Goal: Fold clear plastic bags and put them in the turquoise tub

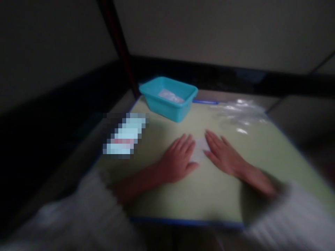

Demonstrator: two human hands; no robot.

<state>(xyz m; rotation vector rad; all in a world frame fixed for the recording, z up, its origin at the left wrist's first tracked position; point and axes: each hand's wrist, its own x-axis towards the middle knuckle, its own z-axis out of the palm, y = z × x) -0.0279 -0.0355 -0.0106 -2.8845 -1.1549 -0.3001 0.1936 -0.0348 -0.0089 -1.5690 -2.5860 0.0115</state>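
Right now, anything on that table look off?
Pixelated patch over the table, left side: masks what lies there. Clear plastic lies loosely spread, far right, looking untidy. No spill or damage visible near the left hand or right hand; image blurry.

The light is dim, the left side nearly black; white glare lies on the clear plastic point(242, 111); both sleeves point(295, 216) are blurred; one patch point(127, 134) at left is pixelated.

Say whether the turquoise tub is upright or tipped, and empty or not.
Upright, not empty: the tub stands on the table, open top facing up, with something pale and shiny inside.
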